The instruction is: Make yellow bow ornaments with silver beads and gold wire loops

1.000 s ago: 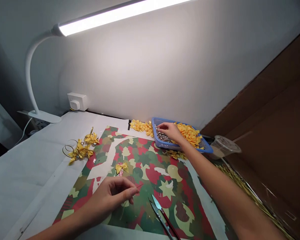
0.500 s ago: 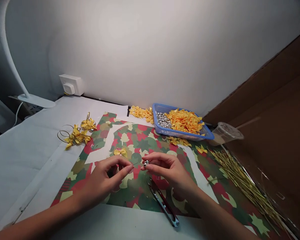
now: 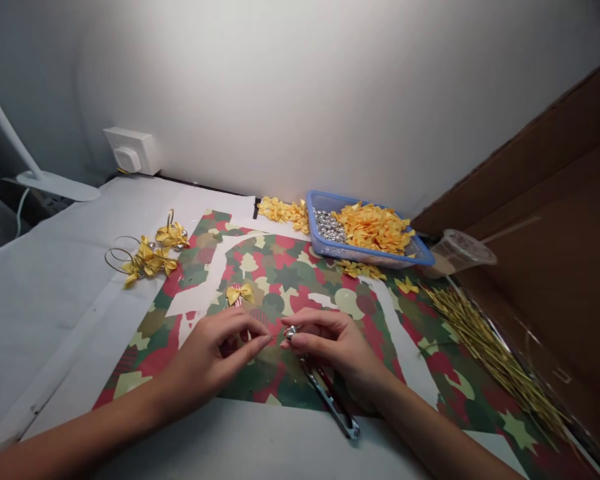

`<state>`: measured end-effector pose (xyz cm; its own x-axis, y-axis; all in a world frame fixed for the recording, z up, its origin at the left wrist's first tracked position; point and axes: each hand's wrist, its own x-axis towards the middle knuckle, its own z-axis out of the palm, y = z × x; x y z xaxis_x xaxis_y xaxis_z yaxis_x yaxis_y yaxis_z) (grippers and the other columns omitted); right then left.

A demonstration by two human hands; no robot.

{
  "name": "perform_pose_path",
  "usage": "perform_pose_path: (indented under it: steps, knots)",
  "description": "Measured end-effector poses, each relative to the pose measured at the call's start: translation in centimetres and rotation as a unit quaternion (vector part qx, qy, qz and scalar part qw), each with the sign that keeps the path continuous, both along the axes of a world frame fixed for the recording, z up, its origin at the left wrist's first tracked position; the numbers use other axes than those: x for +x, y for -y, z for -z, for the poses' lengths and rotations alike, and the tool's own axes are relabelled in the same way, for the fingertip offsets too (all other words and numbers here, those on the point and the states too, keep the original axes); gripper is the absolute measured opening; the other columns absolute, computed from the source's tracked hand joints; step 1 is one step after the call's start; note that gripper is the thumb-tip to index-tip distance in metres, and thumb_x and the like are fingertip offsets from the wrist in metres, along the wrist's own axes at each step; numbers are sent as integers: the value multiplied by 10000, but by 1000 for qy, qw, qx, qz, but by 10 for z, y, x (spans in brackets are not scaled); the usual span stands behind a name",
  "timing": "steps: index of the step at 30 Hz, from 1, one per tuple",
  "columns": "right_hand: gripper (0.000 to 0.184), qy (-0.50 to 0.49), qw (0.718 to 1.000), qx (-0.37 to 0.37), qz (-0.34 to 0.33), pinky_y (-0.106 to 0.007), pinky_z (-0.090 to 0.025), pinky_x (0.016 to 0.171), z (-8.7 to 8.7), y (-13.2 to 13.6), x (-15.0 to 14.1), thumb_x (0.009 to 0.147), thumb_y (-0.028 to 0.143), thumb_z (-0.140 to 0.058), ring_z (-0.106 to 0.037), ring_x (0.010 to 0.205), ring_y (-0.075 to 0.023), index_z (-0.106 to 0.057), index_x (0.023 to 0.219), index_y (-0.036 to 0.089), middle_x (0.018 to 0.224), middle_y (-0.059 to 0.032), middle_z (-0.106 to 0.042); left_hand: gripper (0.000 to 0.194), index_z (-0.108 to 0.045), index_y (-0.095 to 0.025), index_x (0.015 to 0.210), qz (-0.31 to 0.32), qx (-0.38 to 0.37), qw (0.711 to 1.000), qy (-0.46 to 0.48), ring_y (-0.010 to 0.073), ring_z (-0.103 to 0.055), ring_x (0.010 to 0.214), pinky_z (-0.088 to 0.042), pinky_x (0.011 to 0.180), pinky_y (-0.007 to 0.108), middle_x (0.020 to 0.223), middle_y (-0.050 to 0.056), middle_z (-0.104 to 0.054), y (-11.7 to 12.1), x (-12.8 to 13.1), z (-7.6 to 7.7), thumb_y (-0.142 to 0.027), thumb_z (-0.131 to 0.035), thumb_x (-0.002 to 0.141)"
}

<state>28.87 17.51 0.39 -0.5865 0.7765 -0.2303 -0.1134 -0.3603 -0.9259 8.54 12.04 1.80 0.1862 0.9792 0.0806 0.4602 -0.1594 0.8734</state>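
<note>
My left hand [image 3: 230, 343] is closed in a pinch, thumb against forefinger, on a thin wire of which hardly anything shows. Just beyond its knuckles sits a yellow ribbon bow [image 3: 240, 293]; whether the wire runs to it I cannot tell. Between the thumb and fingers of my right hand [image 3: 330, 337] is a small shiny silver bell [image 3: 291, 333], facing the left fingertips across a narrow gap. Thread snips [image 3: 333, 400] lie below my right hand, their blade end partly under it.
A blue basket [image 3: 370, 259] holds silver bells and yellow bows. Loose bows [image 3: 283, 211] lie beside it. Finished-looking bow-and-bell loops [image 3: 150, 257] rest at left. Gold wire strips [image 3: 495, 353] and a clear plastic cup [image 3: 463, 250] are at right. A lamp base [image 3: 57, 185] stands far left.
The view has shifted slightly. The wire end that stuck out from my left fingers barely shows now. My right hand still holds the bell, turned a little.
</note>
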Motion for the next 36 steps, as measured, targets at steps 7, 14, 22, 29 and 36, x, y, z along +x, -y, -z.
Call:
perform_pose_path:
  steps: [7,14,22,29,36]
  knots:
    - [156,-17,1000,3,-19,-151,-500,580,-1,0,1,732,251,-795,-692,736,-105,-785,888,251,778,-1,-735,198,-688,-206,811,7,8,1000,-7,85,-473,564,-363,506,191,687,-18,-555,1,-2,4,-297,-535,899]
    - [162,-29,999,6,-40,-167,-510,558,1,-1,0,722,248,-800,-679,658,-94,-785,884,249,807,1,-724,213,-684,-201,805,6,3,1000,-6,94,-489,586,-363,514,200,703,-7,-574,1,-2,4,-314,-534,905]
    - [198,-27,997,38,-65,-185,-484,525,4,2,-1,751,245,-776,-608,597,-88,-758,945,276,719,17,-684,182,-685,-203,806,25,1,1000,18,102,-492,606,-349,519,207,709,-2,-618,1,0,2,-277,-542,891]
    - [97,-5,972,235,-3,-225,-487,622,0,4,-4,785,243,-746,-577,792,-132,-755,850,314,861,-10,-593,207,-689,-203,773,11,-48,998,49,100,-431,574,-316,511,225,660,-15,-567,2,1,-3,-328,-559,874]
    - [66,58,939,336,33,-261,-525,684,-7,9,-9,809,245,-727,-620,749,-142,-767,806,298,795,-15,-633,205,-697,-223,837,20,-66,996,52,114,-484,643,-359,548,229,756,5,-601,4,-1,0,-360,-552,883]
